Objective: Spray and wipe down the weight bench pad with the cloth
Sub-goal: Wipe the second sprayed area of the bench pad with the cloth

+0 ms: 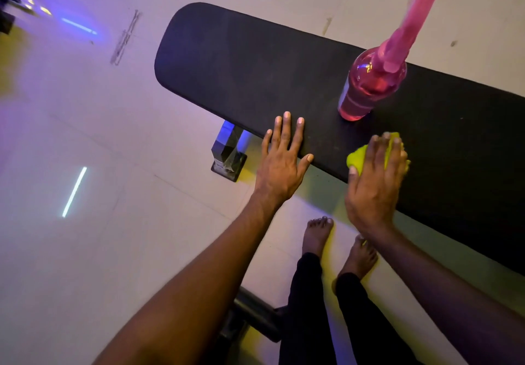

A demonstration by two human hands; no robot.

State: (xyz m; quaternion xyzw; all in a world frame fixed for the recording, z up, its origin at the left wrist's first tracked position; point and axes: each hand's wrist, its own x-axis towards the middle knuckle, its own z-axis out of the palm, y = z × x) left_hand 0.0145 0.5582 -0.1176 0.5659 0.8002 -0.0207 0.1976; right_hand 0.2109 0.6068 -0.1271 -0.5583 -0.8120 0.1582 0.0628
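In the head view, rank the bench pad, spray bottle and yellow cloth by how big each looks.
Largest to smallest, as they look:
1. bench pad, far the largest.
2. spray bottle, standing on the pad.
3. yellow cloth, though the right hand pressing on it hides most of it, so its full extent is unsure.

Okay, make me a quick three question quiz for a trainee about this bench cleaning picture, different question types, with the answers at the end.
1. True or false: the pink spray bottle stands upright on the bench pad.
2. Which hand presses the yellow cloth onto the pad?
A. left hand
B. right hand
C. neither
3. Fill in: the left hand lies ____ on the pad's near edge, holding nothing.

Key: 1 true; 2 B; 3 flat
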